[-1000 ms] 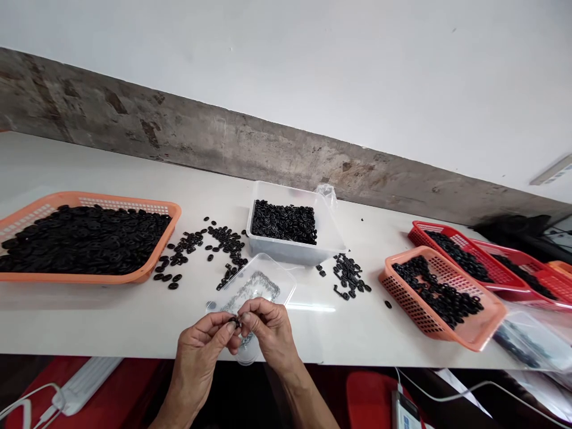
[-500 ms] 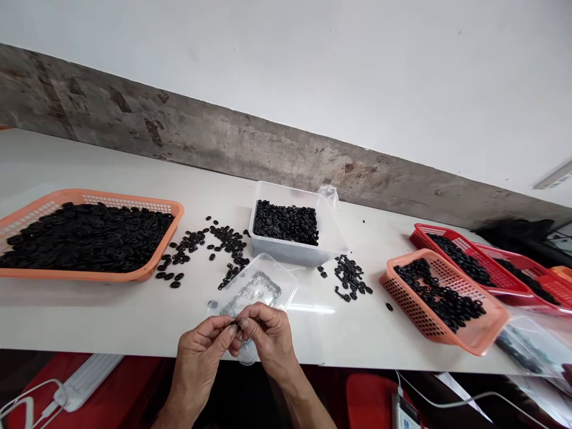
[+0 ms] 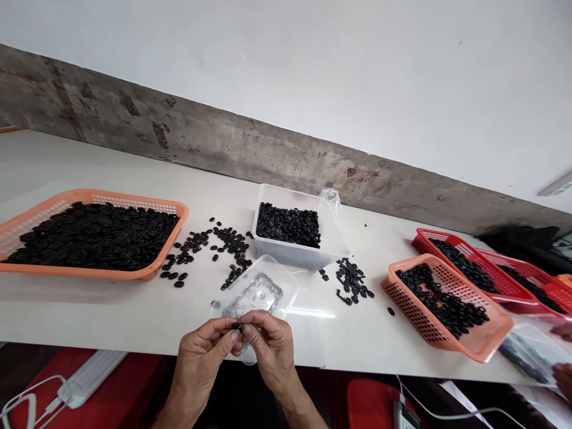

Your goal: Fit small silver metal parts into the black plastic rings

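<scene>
A small black oval part (image 3: 236,326) is pinched between the fingertips of my left hand (image 3: 204,351). My right hand (image 3: 270,345) meets it there, thumb and forefinger closed at the same part; whether a second tiny piece sits in those fingertips is hidden. Just beyond my hands lies a clear plastic tray (image 3: 286,292) holding many small shiny metal pieces (image 3: 257,295). Behind it stands a white plastic bin (image 3: 290,253) partly filled with small black parts (image 3: 288,223). Loose black oval pieces (image 3: 230,241) are scattered left of the bin.
At the left is a large orange basket (image 3: 147,271) heaped with black pieces. Another pile of black parts (image 3: 351,277) lies right of the bin, near a smaller orange basket (image 3: 415,316) and red baskets (image 3: 513,298). Another person's hand (image 3: 562,376) shows at the right edge.
The view has shifted slightly, moving everything a little right and down. My hands stay together at the small black part. Another person's hands have come further into view at the right edge.
</scene>
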Motion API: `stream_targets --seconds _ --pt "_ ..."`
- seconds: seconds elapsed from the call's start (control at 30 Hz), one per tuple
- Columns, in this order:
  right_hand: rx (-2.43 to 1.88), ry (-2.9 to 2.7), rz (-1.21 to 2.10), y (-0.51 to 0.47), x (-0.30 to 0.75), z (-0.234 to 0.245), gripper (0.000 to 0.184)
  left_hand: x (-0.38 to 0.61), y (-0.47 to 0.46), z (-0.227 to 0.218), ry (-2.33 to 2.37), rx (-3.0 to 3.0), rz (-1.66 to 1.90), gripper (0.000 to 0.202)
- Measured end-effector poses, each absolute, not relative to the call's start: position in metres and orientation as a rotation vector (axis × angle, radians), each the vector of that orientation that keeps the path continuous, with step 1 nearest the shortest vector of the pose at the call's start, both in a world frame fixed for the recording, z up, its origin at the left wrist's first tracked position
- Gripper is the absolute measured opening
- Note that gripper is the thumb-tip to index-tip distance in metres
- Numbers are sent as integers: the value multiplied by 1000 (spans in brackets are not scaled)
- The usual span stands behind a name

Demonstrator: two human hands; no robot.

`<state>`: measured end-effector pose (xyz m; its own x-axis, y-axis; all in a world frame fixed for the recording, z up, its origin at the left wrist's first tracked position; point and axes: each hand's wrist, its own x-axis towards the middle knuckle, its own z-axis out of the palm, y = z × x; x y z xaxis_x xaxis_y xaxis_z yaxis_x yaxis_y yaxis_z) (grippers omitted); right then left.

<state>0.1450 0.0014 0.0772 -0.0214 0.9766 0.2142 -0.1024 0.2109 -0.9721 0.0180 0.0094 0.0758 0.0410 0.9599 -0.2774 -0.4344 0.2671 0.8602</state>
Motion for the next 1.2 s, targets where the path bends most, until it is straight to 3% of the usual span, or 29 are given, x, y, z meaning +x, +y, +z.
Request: stream_targets --seconds 0.37,1.2 --pt "-1087 -1389 976 -1 141 82 9 10 2 78 1020 656 1190 18" --pt "-1115 -1506 1011 -5 141 92 15 2 -3 71 971 743 1174 12"
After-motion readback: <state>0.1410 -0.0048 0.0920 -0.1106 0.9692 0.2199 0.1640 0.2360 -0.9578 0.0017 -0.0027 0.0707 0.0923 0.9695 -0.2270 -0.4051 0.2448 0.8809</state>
